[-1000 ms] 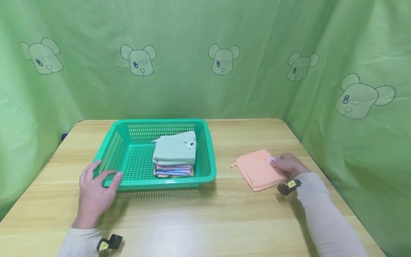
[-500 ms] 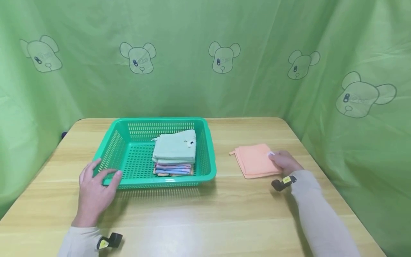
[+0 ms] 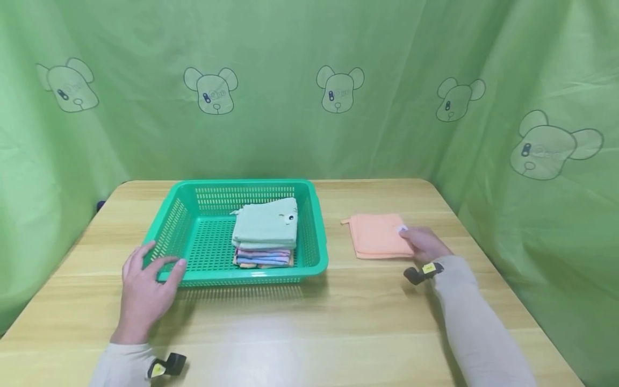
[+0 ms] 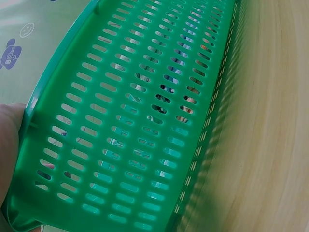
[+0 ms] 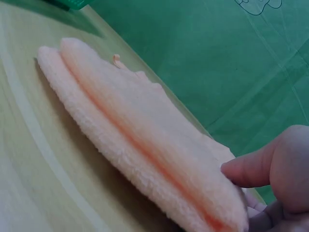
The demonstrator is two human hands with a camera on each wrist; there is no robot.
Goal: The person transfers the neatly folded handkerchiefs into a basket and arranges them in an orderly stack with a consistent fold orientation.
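Note:
A green plastic basket [image 3: 251, 273] with slotted sides stands on the table. My left hand [image 3: 147, 293] holds its front left corner, thumb and fingers at the rim. In the left wrist view, part of that hand [image 4: 8, 140] shows beside the basket's slotted wall [image 4: 87, 125]. My right hand [image 3: 425, 244] pinches the right side of a folded peach towel [image 3: 377, 236] with a hanging loop. Seen from the right wrist, the thumb [image 5: 251, 166] lies on top of the plush towel [image 5: 125, 121], with fingers beneath its edge, partly hidden.
Inside the basket, to its right, lies a stack of folded towels, a pale green towel [image 3: 266, 223] on top and striped towels [image 3: 263, 256] below. Around the wooden table [image 3: 271, 333] hangs a green curtain [image 3: 275, 134] printed with bear heads.
My right hand has moved slightly left and away from me with the peach towel, which has turned to lie squarer to the table. The left hand and basket have stayed put.

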